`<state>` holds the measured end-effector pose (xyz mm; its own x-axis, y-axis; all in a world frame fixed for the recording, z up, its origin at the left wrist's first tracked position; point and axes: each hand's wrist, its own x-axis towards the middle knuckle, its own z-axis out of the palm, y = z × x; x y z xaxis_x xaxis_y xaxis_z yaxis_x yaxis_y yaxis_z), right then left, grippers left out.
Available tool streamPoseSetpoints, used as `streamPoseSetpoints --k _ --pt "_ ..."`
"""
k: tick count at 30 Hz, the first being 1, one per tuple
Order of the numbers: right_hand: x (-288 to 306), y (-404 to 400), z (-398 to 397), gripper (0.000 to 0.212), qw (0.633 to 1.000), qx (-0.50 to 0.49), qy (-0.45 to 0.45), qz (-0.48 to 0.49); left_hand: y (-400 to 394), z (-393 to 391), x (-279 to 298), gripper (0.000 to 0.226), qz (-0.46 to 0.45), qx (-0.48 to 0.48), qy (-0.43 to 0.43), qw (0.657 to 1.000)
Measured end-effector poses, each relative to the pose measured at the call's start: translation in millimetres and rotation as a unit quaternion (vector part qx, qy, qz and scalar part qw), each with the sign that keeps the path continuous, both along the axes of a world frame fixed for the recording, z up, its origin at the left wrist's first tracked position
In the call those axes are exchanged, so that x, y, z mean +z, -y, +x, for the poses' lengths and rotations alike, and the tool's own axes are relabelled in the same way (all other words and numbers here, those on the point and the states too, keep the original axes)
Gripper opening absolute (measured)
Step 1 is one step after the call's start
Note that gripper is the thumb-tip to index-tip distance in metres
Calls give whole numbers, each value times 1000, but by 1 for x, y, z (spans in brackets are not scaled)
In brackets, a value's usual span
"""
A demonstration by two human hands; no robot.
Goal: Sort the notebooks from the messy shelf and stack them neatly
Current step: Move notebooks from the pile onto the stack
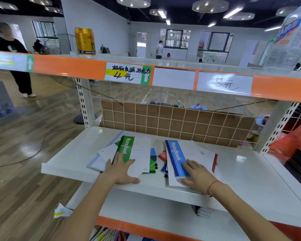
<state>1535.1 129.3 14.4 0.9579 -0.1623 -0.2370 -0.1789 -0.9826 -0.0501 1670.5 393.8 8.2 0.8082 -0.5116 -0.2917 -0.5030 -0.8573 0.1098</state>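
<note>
Two loose piles of notebooks lie on the white middle shelf (pixel 247 173). The left pile is topped by a green-and-white notebook (pixel 135 152), with pale blue and white ones fanned out under it. The right pile is topped by a blue-and-white notebook (pixel 188 157), with red, blue and green covers (pixel 161 156) poking out beneath. My left hand (pixel 122 169) lies flat, fingers spread, on the green notebook's near end. My right hand (pixel 196 174) presses flat on the blue notebook's near end.
An orange-fronted upper shelf (pixel 68 66) with price labels hangs just above; a gold can (pixel 85 40) stands on it. A wire grid backs the shelf, with a brown board (pixel 177 122) behind it. More notebooks (pixel 204 212) sit on the shelf below. An orange sleeve (pixel 292 141) enters at right.
</note>
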Motion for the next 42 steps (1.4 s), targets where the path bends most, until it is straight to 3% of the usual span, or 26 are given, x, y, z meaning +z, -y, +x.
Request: streamPoseSetpoints --k 6,10,18,22,24,27,30,32,38,42 --pt "11 -1 -5 114 997 59 17 -40 -1 -8 -2 83 -3 -20 20 1000" --pt "11 6 -9 87 995 83 0 -54 8 -15 5 80 55 -46 87 994" --pt "8 7 -18 71 987 134 22 -85 16 -34 6 41 11 -51 50 997" --pt "7 10 -29 61 984 153 38 -76 24 -44 2 28 32 -40 81 995" --pt "4 8 -35 51 977 168 99 -83 26 -46 -5 34 52 -28 112 992" --pt "-14 14 -43 39 962 172 195 -81 27 -49 -17 61 46 -17 163 985" --pt "-32 22 -49 80 955 162 220 -115 26 -57 -18 74 19 -1 192 981" --pt "-27 23 -57 91 950 149 248 -117 27 -63 -15 77 -7 9 207 978" --pt "11 34 -82 85 920 112 358 -114 37 -72 0 84 -134 -1 233 963" --pt "35 46 -106 81 899 71 406 -149 52 -79 10 82 -219 -49 282 933"
